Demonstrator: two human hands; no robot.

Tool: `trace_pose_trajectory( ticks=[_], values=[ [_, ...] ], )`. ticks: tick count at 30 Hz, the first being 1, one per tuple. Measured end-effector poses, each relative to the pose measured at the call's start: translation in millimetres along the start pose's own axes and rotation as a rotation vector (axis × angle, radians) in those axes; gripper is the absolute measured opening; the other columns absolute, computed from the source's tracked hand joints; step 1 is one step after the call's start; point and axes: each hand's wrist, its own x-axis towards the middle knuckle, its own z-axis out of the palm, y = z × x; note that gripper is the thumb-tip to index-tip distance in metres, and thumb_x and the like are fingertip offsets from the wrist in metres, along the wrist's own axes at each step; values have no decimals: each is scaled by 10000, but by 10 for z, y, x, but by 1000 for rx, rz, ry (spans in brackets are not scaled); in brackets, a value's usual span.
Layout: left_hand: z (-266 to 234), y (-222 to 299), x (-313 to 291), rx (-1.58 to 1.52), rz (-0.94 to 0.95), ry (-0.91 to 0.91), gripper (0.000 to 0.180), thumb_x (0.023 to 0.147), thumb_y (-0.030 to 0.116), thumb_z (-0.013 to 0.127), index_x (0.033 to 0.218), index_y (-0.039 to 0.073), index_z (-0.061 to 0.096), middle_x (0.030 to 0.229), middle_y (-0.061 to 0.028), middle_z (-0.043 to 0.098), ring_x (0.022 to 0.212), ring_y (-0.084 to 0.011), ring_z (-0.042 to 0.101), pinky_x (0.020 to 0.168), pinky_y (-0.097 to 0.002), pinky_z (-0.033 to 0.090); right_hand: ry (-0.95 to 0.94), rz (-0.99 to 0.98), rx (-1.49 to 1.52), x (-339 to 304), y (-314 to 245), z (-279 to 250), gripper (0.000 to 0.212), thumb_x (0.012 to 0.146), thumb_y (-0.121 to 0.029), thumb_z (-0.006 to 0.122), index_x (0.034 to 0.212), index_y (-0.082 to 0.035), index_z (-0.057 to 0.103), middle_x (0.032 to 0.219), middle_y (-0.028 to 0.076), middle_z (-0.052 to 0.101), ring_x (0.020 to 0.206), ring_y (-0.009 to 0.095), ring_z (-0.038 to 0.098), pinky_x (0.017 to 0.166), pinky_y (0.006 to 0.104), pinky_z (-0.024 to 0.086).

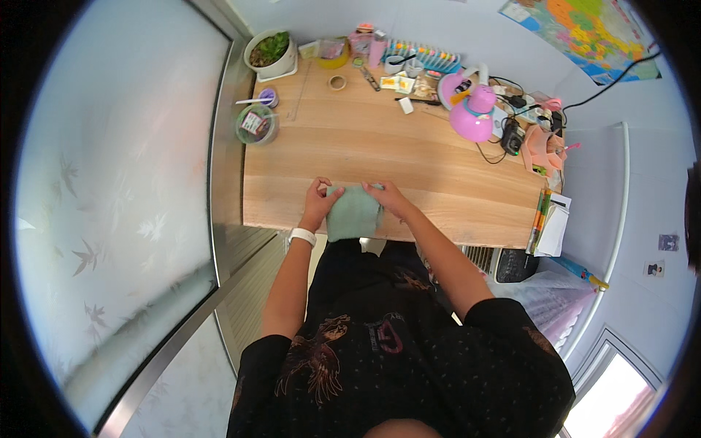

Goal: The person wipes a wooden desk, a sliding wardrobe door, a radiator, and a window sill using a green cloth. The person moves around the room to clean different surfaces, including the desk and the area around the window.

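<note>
A pale green cloth [353, 214], roughly square, hangs between my two hands at the near edge of the wooden desk. Its upper corners are pinched and its lower part drapes over the edge toward my lap. My left hand [320, 202] grips the upper left corner, thumb against the cloth; a white band [302, 236] circles that wrist. At the upper right corner, my right hand [388, 198] holds the cloth between thumb and fingers. Whether the cloth is folded in layers I cannot tell.
A pink lamp [472, 120] stands at the desk's back right, near cables and a black charger [512, 137]. Far left are a potted plant [270, 52] and a round plastic tub [257, 124]. A tape roll [336, 83] lies near the back. Books [553, 225] sit at the right edge.
</note>
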Motion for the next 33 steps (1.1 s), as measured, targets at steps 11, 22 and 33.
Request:
trace_pose_trajectory(
  ticks=[11, 22, 33],
  values=[
    [2279, -131, -148, 468, 399, -112, 768, 839, 145, 693, 1469, 94, 256, 1338, -258, 469, 1226, -394, 496, 976, -444, 456, 903, -143, -458, -1081, 970, -2108, 500, 859, -341, 671, 1215, -7, 565, 1253, 206, 561, 1081, 352, 580, 926, 443, 457],
    [3017, -374, -387, 1017, 479, -260, 725, 806, 153, 644, 1434, -3, 318, 1470, -270, 329, 1363, -461, 295, 1117, -485, 304, 293, -591, -1312, -1021, 1455, -1950, 858, 812, -482, 617, 1485, -53, 304, 1585, 138, 201, 1460, 294, 198, 1166, 521, 125],
    [2802, -595, -391, 1191, 243, -69, 912, 760, 272, 706, 1516, 111, 220, 1562, -279, 71, 1414, -517, 120, 1127, -541, 264, 485, -453, -1216, -1293, 1712, -3507, 832, 770, -271, 726, 1480, -113, 322, 1597, 67, 186, 1467, 230, 187, 1167, 529, 141]
  ],
)
